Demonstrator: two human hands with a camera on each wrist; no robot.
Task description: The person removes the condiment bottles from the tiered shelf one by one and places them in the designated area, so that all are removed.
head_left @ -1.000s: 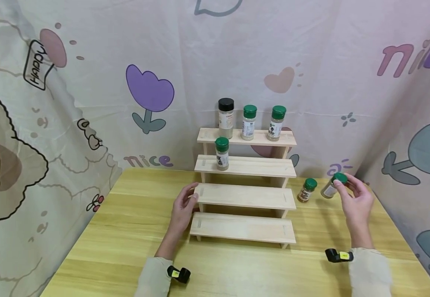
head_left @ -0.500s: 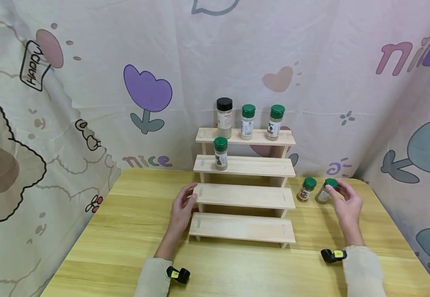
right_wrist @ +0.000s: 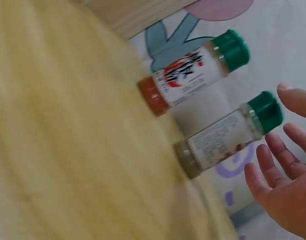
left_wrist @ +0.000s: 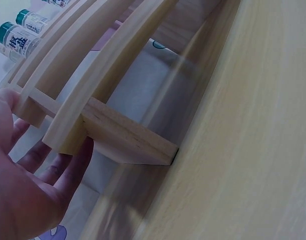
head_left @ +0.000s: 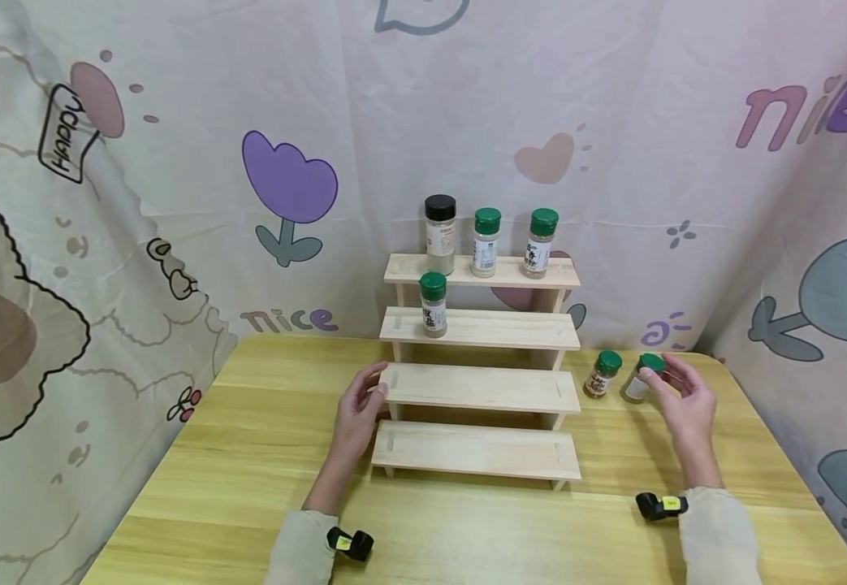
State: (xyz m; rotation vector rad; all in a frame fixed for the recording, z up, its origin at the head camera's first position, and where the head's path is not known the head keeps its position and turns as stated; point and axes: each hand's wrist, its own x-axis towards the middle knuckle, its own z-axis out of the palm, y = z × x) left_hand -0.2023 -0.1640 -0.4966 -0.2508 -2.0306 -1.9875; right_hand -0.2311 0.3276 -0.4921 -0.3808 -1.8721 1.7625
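Note:
A four-step wooden display rack stands on the table. My left hand holds its left end, with fingers bent around the edge of a step in the left wrist view. To the right of the rack, a spice jar with a green cap and pale label stands on the table. My right hand is at its cap; the right wrist view shows the thumb and fingers spread loosely beside the cap. Left of that jar stands another green-capped spice jar with reddish contents.
On the top step are a black-capped jar and two green-capped jars, one in the middle and one on the right. A green-capped jar stands at the left of the second step. A patterned cloth hangs behind the table.
My right hand has brought the pale-labelled spice jar left, close to the reddish one, and the jar has gone from tilted to more upright. My left hand has stayed at the rack.

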